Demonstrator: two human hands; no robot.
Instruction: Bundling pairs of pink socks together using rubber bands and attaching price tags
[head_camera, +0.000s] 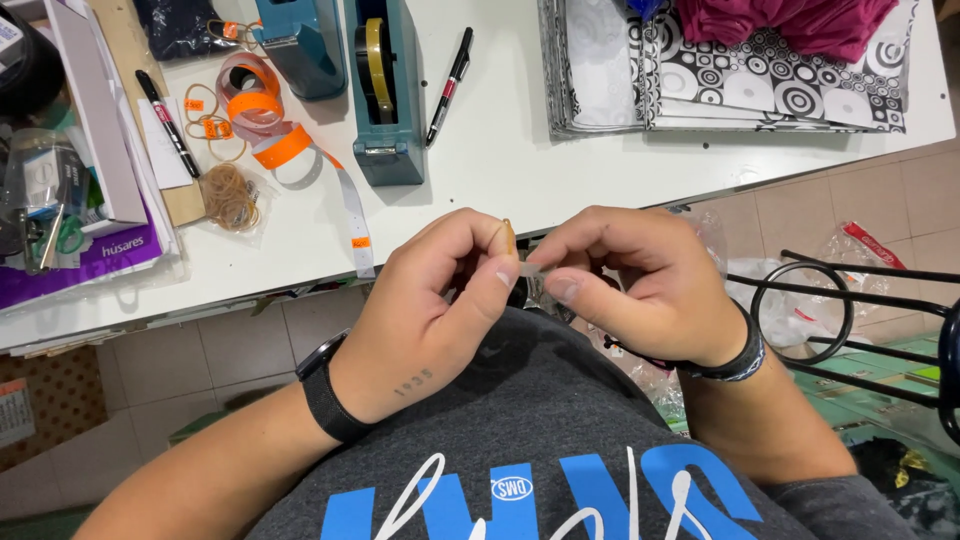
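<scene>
My left hand (435, 300) and my right hand (630, 285) meet just in front of my chest, below the white table's edge (300, 270). Between left thumb and forefinger I pinch a thin tan rubber band (508, 236) that sticks up. My right fingertips pinch a small clear plastic piece (532, 270) touching the left thumb. A black watch sits on my left wrist, a dark bracelet on my right.
On the table lie a teal tape dispenser (385, 90), a second one (300, 45), orange label strips (270, 120), a pile of rubber bands (230, 195), two pens (450, 85), patterned black-and-white sheets (760, 85) under magenta cloth. A black wire rack (850, 300) stands at right.
</scene>
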